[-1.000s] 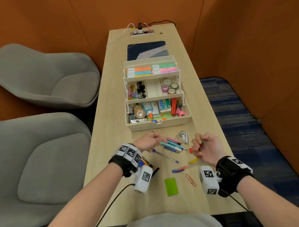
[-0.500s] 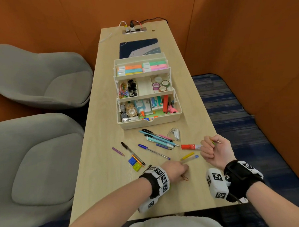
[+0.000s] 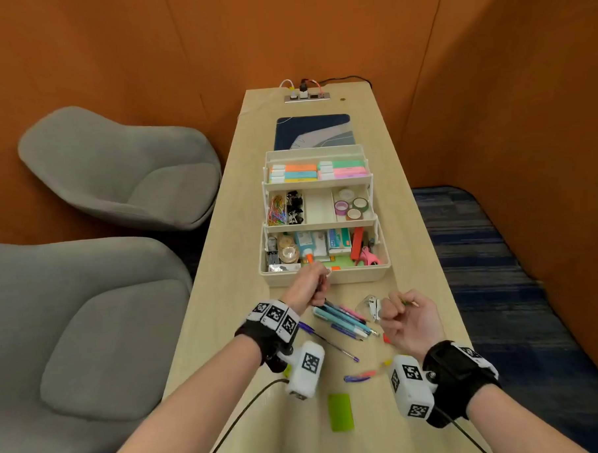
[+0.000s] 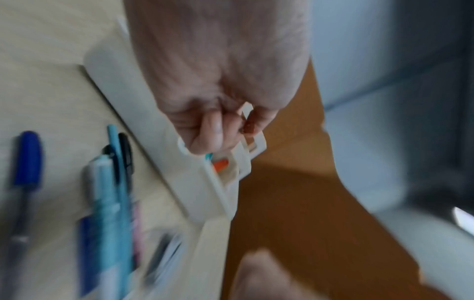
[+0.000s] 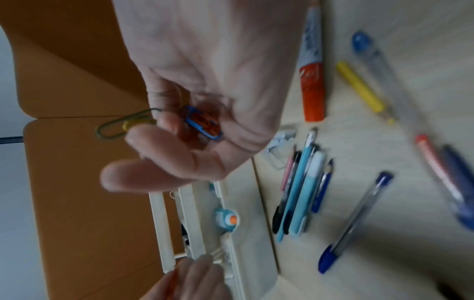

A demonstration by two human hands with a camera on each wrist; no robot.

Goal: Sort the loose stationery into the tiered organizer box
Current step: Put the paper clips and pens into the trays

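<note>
Right-wrist view shows the right hand (image 5: 195,97) curled round a bunch of paper clips (image 5: 202,123), light, springy, slippery wire best pinched flat, while the left hand (image 3: 309,287) pinches something small, seemingly another clip, by the organizer box (image 3: 327,276).

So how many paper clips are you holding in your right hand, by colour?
Green paper clip: 1
Yellow paper clip: 1
Blue paper clip: 1
Orange paper clip: 1
Total showing: 4
</note>
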